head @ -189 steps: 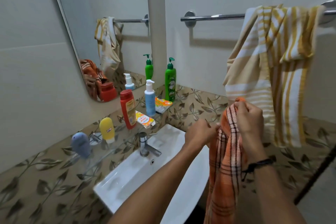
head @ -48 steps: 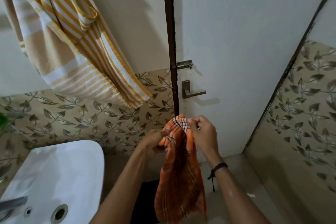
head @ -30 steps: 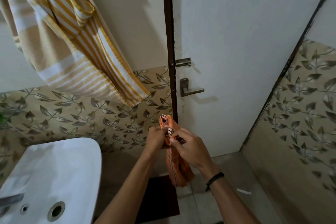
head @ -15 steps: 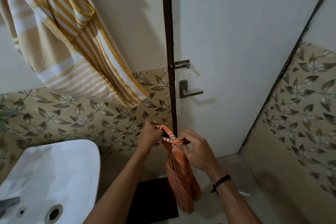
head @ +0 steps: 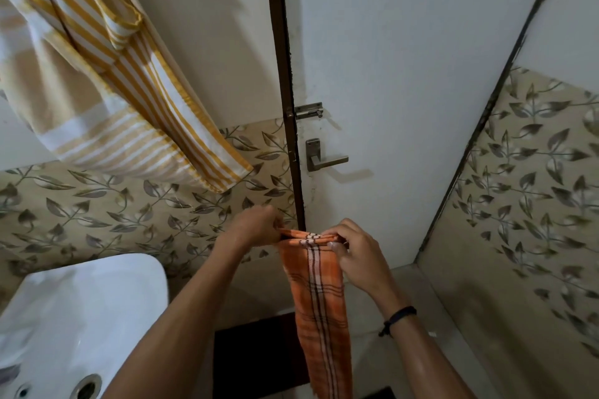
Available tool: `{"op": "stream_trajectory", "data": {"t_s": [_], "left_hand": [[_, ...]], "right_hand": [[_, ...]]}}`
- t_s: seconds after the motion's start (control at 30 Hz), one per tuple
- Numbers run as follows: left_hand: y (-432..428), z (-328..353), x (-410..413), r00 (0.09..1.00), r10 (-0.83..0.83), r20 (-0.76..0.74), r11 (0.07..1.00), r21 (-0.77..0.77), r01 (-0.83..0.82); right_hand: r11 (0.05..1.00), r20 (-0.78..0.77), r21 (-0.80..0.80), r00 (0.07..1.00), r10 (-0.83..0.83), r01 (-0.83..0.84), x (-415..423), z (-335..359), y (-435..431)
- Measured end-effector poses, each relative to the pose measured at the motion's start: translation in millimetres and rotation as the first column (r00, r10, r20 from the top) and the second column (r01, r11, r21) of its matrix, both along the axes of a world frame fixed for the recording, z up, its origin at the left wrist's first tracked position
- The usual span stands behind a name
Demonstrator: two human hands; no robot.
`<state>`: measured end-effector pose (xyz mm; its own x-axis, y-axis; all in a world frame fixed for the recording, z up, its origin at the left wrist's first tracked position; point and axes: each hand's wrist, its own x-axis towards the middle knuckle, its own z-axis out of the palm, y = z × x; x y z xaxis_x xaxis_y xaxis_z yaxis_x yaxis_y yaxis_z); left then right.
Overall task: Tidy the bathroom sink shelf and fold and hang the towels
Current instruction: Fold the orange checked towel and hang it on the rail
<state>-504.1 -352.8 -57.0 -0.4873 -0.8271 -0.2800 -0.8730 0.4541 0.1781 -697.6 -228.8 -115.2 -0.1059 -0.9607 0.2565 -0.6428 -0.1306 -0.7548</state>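
Note:
An orange checked towel [head: 319,308] hangs as a narrow folded strip in front of me, its top edge stretched flat between my hands. My left hand [head: 251,225] pinches the left end of that edge. My right hand [head: 355,253] pinches the right end, thumb and fingers curled round the cloth. A yellow and white striped towel [head: 107,100] hangs bunched from above at the upper left; the rail that carries it is out of the frame.
The white sink basin [head: 74,317] fills the lower left, with its drain hole at the bottom edge. A white door [head: 405,74] with a lever handle [head: 321,159] and a bolt stands straight ahead. Leaf-patterned tiled walls close in left and right. A dark mat [head: 256,356] lies on the floor.
My hands have drawn apart and pulled the orange towel's top edge flat and wider. The strip now hangs longer and smoother than half a second ago.

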Motion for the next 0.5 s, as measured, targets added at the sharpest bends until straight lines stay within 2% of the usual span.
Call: {"op": "stream_trajectory", "data": {"t_s": [0.07, 0.1, 0.2, 0.27, 0.4, 0.5], "left_hand": [[8, -4, -7, 0.989, -0.117, 0.086, 0.993, 0.011, 0.117], [12, -5, -10, 0.986, -0.148, 0.084, 0.989, -0.009, 0.149], [14, -5, -13, 0.994, -0.103, -0.042, 0.981, -0.17, 0.094], [8, 3, -11, 0.983, -0.072, -0.168, 0.979, -0.201, 0.037], [-4, 26, -4, 0.927, -0.157, -0.341, 0.988, -0.056, 0.146], [-9, 41, 6, 0.78, -0.019, -0.625, 0.991, 0.091, 0.097]], "right_hand": [[0.999, 0.022, -0.036, 0.999, -0.024, 0.025, 4, 4, 0], [0.999, 0.023, -0.043, 0.999, -0.031, 0.032, 3, 6, -1], [0.998, -0.001, -0.041, 0.999, -0.038, 0.038, -7, 10, -1], [0.997, 0.005, -0.043, 0.998, -0.067, 0.067, -14, 11, -1], [0.988, 0.136, -0.042, 0.981, -0.14, 0.147, -26, 19, -3], [0.994, 0.293, -0.007, 0.951, -0.103, 0.11, -32, 29, -6]]}}
